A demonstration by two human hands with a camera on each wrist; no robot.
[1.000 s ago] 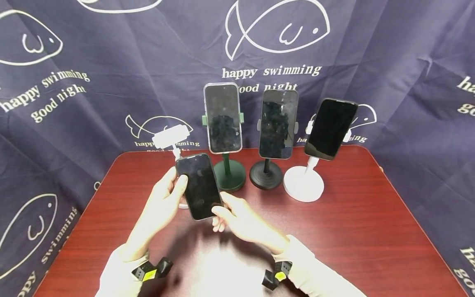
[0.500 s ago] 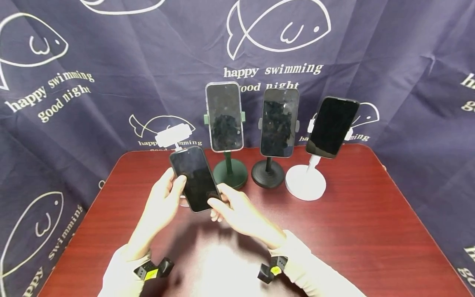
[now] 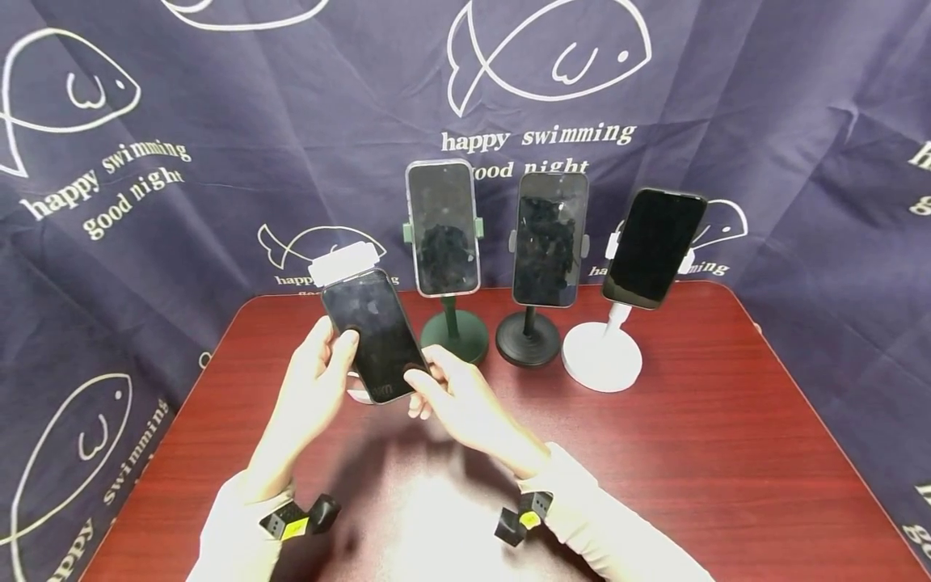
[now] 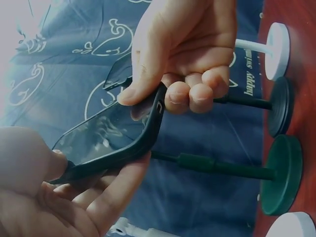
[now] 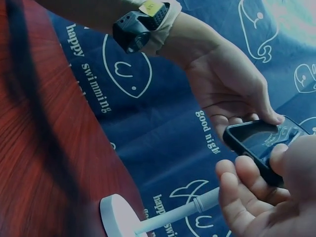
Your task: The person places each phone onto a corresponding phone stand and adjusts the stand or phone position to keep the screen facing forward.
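Note:
A black smartphone (image 3: 377, 335) is held tilted between both hands, its dark screen toward the head camera. My left hand (image 3: 311, 388) grips its left edge, thumb on the front and fingers behind. At the lower right corner my right hand (image 3: 465, 404) pinches it between thumb and fingers; the left wrist view shows that thumb on the screen of the phone (image 4: 118, 131). Just above the phone's top edge is the white clamp (image 3: 344, 263) of a phone stand, which holds nothing. The phone hides most of that stand's pole and base.
To the right stand a green stand (image 3: 454, 335) with a clear-cased phone (image 3: 442, 230), a black stand (image 3: 527, 338) with a phone (image 3: 550, 242), and a white stand (image 3: 602, 357) with a tilted phone (image 3: 653, 249). A fish-patterned curtain hangs behind the red wooden table (image 3: 691, 453).
Both hands have raised the phone up and slightly left, bringing its top edge close to the white clamp. The grip looks the same. The head view has shifted slightly.

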